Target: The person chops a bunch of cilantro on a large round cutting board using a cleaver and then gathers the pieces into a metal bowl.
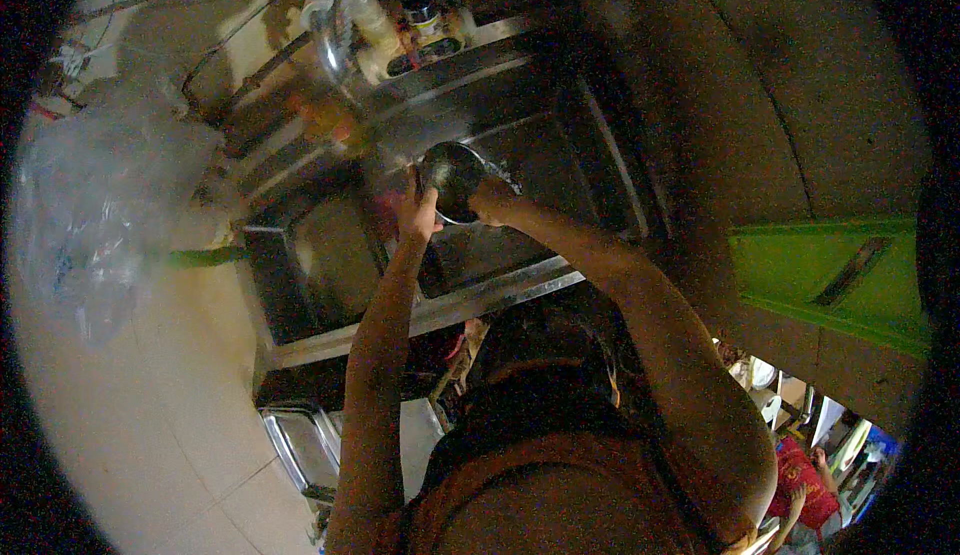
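Over the double-basin metal sink (501, 277), a round metal bowl (452, 172) is tilted so that its dark inside faces me. My left hand (421, 213) grips the bowl's left rim, thumb towards the inside. At the lower right of the bowl, my right hand (491, 201) reaches over the rim into it. Its fingers are lost in shadow, so whether they hold anything cannot be made out. The bowl is above the right basin (525, 153), with the left basin (334, 258) beside it.
Behind the sink are a shiny metal fixture (330, 48) and a small container (424, 18). A clear plastic bag (97, 210) bulges at the left. Metal trays (300, 442) stand low by the tiled wall. A green panel (832, 277) is at right; a person in red (802, 484) is behind.
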`<move>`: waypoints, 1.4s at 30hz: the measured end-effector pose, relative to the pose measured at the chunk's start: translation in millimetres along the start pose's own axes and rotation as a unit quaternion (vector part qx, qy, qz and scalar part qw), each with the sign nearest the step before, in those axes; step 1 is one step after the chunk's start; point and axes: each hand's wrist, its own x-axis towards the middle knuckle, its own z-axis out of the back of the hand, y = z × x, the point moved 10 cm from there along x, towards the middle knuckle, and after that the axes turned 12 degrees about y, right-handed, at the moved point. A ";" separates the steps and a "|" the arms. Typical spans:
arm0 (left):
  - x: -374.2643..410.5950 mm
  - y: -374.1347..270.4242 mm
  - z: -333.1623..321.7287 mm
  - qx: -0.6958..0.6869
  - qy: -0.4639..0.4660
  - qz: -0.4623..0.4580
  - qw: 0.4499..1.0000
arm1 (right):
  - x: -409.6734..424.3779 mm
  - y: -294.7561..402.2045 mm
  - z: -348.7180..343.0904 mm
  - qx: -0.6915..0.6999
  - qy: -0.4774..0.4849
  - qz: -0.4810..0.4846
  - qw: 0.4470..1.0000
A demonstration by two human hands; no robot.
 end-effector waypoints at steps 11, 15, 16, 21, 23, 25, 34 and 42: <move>32.5 -35.4 -45.8 0.557 -0.107 -0.089 0.819 | -58.4 -173.6 151.6 -0.017 -0.354 -0.130 0.926; 38.4 99.2 -1.5 0.346 -0.016 -0.204 0.916 | -82.5 -206.0 166.3 -0.036 -0.375 -0.115 0.919; 41.9 106.6 -7.5 0.203 0.024 -0.182 0.962 | -103.7 -228.9 164.6 -0.037 -0.378 -0.135 0.915; -12.4 76.1 -79.5 -0.407 0.085 0.020 0.909 | -108.4 -247.5 150.6 -0.048 -0.338 -0.109 0.934; -20.7 83.8 -87.9 -0.442 0.088 0.010 0.893 | -69.6 -215.4 140.7 -0.049 -0.300 -0.040 0.952; -2.8 93.6 -103.6 -0.498 0.100 0.036 0.860 | -38.4 -180.4 124.4 -0.032 -0.247 0.019 0.968; -20.6 79.5 -77.6 -0.280 0.018 -0.052 0.958 | 79.7 -20.7 -87.1 0.053 0.043 0.120 0.990; -31.1 42.7 -54.4 -0.324 0.006 -0.056 0.944 | 45.5 22.3 -57.0 -0.487 -0.094 0.232 0.837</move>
